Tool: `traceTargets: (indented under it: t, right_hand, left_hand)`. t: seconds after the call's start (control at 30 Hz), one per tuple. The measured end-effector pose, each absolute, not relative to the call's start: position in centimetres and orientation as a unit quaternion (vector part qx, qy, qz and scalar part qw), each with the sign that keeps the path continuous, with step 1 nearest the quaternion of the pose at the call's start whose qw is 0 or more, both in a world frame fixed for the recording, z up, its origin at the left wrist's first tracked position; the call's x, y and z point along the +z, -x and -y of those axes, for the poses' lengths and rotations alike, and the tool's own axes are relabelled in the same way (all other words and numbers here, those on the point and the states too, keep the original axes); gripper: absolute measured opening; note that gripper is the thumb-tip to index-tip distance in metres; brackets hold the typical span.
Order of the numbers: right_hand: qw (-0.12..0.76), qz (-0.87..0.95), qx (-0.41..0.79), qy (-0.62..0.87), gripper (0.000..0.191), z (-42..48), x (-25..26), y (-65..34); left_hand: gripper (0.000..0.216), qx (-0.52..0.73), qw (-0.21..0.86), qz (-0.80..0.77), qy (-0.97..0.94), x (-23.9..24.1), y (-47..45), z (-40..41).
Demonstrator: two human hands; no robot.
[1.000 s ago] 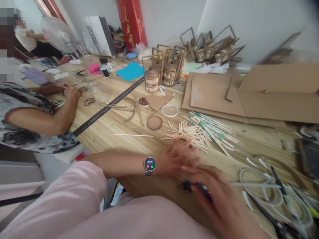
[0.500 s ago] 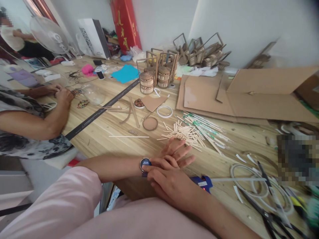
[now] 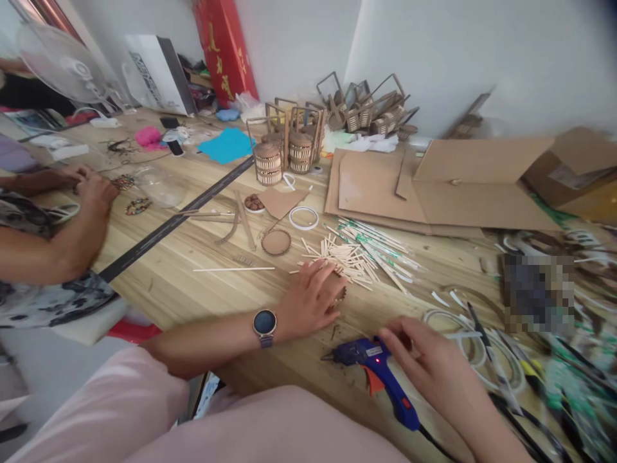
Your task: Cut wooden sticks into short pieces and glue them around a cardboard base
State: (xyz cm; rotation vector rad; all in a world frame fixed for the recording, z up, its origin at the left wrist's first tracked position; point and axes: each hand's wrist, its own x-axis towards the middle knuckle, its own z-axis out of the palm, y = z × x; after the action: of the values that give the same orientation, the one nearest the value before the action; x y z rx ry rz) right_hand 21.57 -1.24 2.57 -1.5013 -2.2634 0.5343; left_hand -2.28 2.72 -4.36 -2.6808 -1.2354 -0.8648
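My left hand (image 3: 311,297), with a watch (image 3: 265,323) on its wrist, lies palm down with fingers apart over a round cardboard piece (image 3: 340,288) with a ridged rim. The fingers partly hide that piece; I see no firm grip on it. My right hand (image 3: 417,350) is at the back end of a blue hot glue gun (image 3: 371,360), its fingers loosely bent and apart. The gun lies on its side on the table, orange trigger and red light showing. Short wooden sticks (image 3: 337,254) are heaped just beyond my left hand.
Another ridged cardboard round (image 3: 276,242) and a white tape ring (image 3: 303,218) lie farther back. Small lidded baskets (image 3: 268,163) stand behind them. Flattened cardboard (image 3: 376,186) covers the back right. Cable coils and scissors (image 3: 491,347) crowd the right. At left, a co-worker's hands (image 3: 94,186) handle beads.
My right hand has left the watch and moved right to the glue gun, which now shows fully. My left hand has shifted slightly left in the picture. The view has turned right.
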Motion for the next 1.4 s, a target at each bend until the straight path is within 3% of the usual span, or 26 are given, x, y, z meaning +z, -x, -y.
traceTargets:
  t: [0.1,0.2,0.37,0.6,0.83,0.97,1.13,1.4]
  right_hand:
    - [0.057,0.756,0.25,0.602,0.035,3.0,1.0,-23.8]
    - [0.033,0.75,0.286,0.596,0.023,4.6,-0.5,-24.3]
    - [0.076,0.738,0.297,0.602,0.017,5.5,-1.3,-23.6]
    - [0.166,0.733,0.312,0.582,0.025,5.5,0.4,-23.9]
    - [0.29,0.673,0.226,0.641,0.034,5.0,1.2,-24.8]
    - [0.339,0.586,0.311,0.667,0.038,3.8,-0.1,-24.9]
    - [0.357,0.537,0.428,0.633,0.04,2.2,-1.5,-23.9]
    - [0.291,0.639,0.344,0.624,0.046,2.2,-3.2,-22.9]
  left_hand:
    - [0.067,-0.295,0.005,0.406,0.865,-4.5,2.2,-3.0]
    - [0.07,-0.317,0.0,0.404,0.858,-4.7,2.1,-3.2]
    - [0.076,-0.341,-0.027,0.405,0.848,-4.6,2.1,-3.2]
    - [0.081,-0.332,-0.096,0.422,0.838,-4.1,2.4,-3.2]
    - [0.091,-0.331,-0.143,0.44,0.822,-3.8,2.4,-3.3]
    - [0.096,-0.325,-0.18,0.45,0.812,-3.7,2.3,-3.5]
    - [0.097,-0.329,-0.198,0.447,0.808,-3.6,2.4,-3.8]
    - [0.097,-0.339,-0.197,0.428,0.814,-3.8,2.4,-4.1]
